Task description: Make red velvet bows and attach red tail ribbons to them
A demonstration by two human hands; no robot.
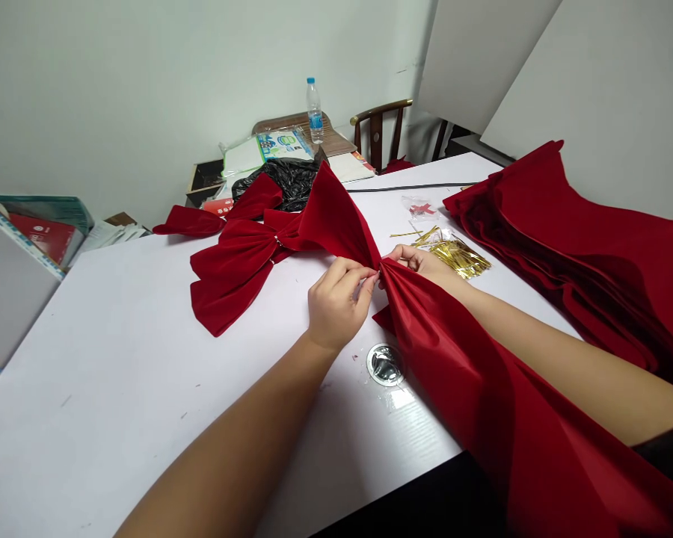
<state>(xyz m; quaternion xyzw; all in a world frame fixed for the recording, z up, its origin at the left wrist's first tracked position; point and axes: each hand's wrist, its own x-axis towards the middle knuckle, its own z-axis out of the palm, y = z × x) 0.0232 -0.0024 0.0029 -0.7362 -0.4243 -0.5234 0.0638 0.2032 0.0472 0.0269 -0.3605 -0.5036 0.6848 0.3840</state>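
Observation:
My left hand pinches with thumb and forefinger at a tightly gathered point of the long red velvet fabric. My right hand curls around the same gather from the other side, some of its fingertips hidden behind the folds. Whether a tie sits between the fingers is too small to make out. One end of the cloth fans up and away, while the rest runs down over the table's near edge toward me. Beyond my left hand lie bow-shaped pieces of red velvet, cinched with thin ties at their middles.
A bundle of gold twist ties lies past my right hand on the white table. Folded red velvet is stacked at right. A black plastic bag, a water bottle and a wooden chair are at the back. A round grommet sits in the tabletop.

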